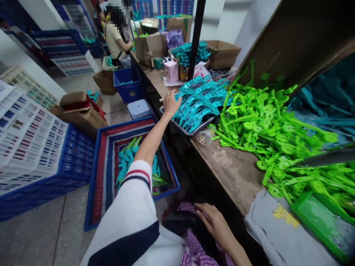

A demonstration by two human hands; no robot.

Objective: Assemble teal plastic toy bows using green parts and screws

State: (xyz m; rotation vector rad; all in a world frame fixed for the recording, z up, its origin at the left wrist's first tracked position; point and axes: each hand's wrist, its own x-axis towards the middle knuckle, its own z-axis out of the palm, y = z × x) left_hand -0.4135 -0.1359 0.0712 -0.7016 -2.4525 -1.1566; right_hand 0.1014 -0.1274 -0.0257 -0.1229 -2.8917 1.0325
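Left hand (170, 103), fingers spread and clutching nothing, rests on the near-left rim of the metal tray (185, 129), whose teal plastic strips (201, 99) lie just right of it, long axes fanning rightward, while the right hand (213, 221) lies slack, well below the tray.

A heap of green plastic parts (271, 129) covers the workbench (233, 170), with a green tray (321, 221) at its near end. A pink box (171, 71) and cardboard boxes (222, 53) stand farther along. On the floor sit a blue crate (97, 177) holding teal pieces, stacked blue crates (30, 147) and a blue bin (128, 83). A person (115, 35) works at the far end.
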